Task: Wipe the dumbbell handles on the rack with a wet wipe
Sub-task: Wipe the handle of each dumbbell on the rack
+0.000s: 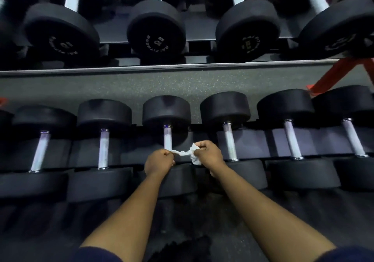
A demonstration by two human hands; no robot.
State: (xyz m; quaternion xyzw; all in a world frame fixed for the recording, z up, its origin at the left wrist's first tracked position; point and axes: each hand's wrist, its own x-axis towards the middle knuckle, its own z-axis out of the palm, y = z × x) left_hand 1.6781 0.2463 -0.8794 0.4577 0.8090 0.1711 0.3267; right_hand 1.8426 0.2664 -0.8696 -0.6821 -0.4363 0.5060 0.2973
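Left hand (158, 162): centre of the frame, fingers curled, pinching one end of the wipe.
Right hand (209, 154): just right of the left hand and slightly higher, fingers curled around the other end, where the wipe is bunched.
Wipe (183, 153): white, twisted into a thin strip pulled between the two hands, with a crumpled flap hanging under the right hand.
Handle (167, 138): pale bar of the middle dumbbell (166, 110) in the lower row, just above the left hand. The wipe's left end sits at its near end; contact cannot be told.
Lower row: black round-ended weights side by side across the middle of the frame.
Upper shelf (162, 67): across the top of the frame, carrying larger black weights.
Floor (141, 87): grey and speckled, seen between the two rows.
Red frame (340, 73): right edge, below the upper shelf.
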